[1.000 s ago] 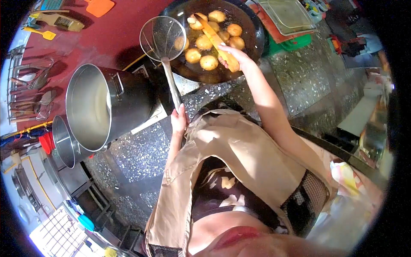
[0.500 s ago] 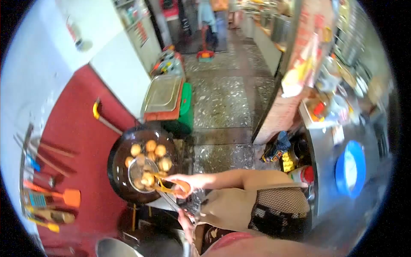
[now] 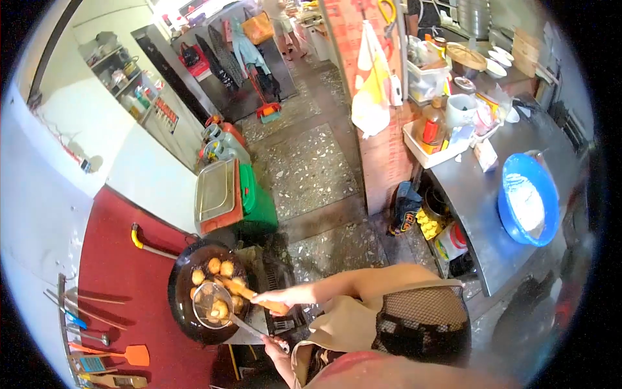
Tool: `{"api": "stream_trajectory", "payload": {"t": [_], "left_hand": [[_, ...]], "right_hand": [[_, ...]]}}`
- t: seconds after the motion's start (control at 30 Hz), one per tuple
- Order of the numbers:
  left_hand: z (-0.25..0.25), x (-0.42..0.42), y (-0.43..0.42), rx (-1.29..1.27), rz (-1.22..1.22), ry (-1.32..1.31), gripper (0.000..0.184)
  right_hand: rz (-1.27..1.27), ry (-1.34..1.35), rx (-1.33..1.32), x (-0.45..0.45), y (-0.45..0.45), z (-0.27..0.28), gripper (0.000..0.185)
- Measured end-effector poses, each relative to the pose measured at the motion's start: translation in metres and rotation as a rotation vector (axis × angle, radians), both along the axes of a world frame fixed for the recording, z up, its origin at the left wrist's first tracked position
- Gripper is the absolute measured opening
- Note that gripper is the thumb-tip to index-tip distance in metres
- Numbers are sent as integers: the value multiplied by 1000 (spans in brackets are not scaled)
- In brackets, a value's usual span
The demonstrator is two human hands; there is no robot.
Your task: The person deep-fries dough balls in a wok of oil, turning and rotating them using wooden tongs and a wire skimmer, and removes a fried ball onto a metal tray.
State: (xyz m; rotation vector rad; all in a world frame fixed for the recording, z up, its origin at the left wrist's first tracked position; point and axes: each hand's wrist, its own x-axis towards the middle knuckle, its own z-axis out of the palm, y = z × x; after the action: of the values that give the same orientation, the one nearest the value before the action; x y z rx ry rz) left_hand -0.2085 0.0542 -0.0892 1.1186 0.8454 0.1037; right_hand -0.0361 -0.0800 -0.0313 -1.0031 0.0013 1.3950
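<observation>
1. Inside a black wok (image 3: 176,292), set between a red wall (image 3: 123,259) and the worker's hands, golden round pieces (image 3: 214,264) are seen scattered. Several are spread loose near the rim facing the green bin (image 3: 258,198); at least one is cradled in a mesh strainer (image 3: 205,300), by which the opposite half of the wok is partly covered.

2. A wooden tool (image 3: 248,293) is gripped at its near end by the right hand (image 3: 289,298). Its long axis is slanted across the rim on the hands' side, and its far end is directed at the wok's middle, just beside the strainer's hoop. Whether wood and hoop are touching cannot be told.

3. The strainer's handle (image 3: 247,327) is grasped by the left hand (image 3: 277,347), farther from the bin. It is angled over the same rim, so that the two shafts are held apart and roughly parallel.

4. Both hands are kept outside the rim. The loose pieces are more nearly approached by the right hand; between them and the left hand, tool and strainer are interposed.
</observation>
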Motion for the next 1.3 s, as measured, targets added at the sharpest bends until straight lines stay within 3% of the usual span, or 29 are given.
{"api": "stream_trajectory", "payload": {"t": [0.07,0.13,0.27,0.33,0.67,0.73,1.0,1.1,1.2,1.3], "left_hand": [[4,11,-17,89,211,119,42],[7,16,-26,80,236,134,44],[6,20,-28,51,180,73,43],[39,27,-53,88,182,131,44],[26,34,-43,22,208,298,43],[9,33,-35,-52,195,119,42],[-5,30,-43,-153,179,-11,39],[-26,25,-34,-151,93,-130,41],[-20,18,-34,-298,145,-98,45],[1,14,-43,-322,163,-68,53]], "right_hand": [[36,38,5,0,-11,-1,54],[52,81,4,1,-25,-2,54],[67,121,14,10,-43,3,55],[73,125,6,14,-41,6,56],[129,126,-11,18,-52,14,55],[130,130,-16,18,-50,11,55],[97,188,-47,17,-27,-1,55],[34,227,-13,15,-19,9,65],[46,265,78,23,16,-21,61],[46,275,85,22,25,-14,55]]}}
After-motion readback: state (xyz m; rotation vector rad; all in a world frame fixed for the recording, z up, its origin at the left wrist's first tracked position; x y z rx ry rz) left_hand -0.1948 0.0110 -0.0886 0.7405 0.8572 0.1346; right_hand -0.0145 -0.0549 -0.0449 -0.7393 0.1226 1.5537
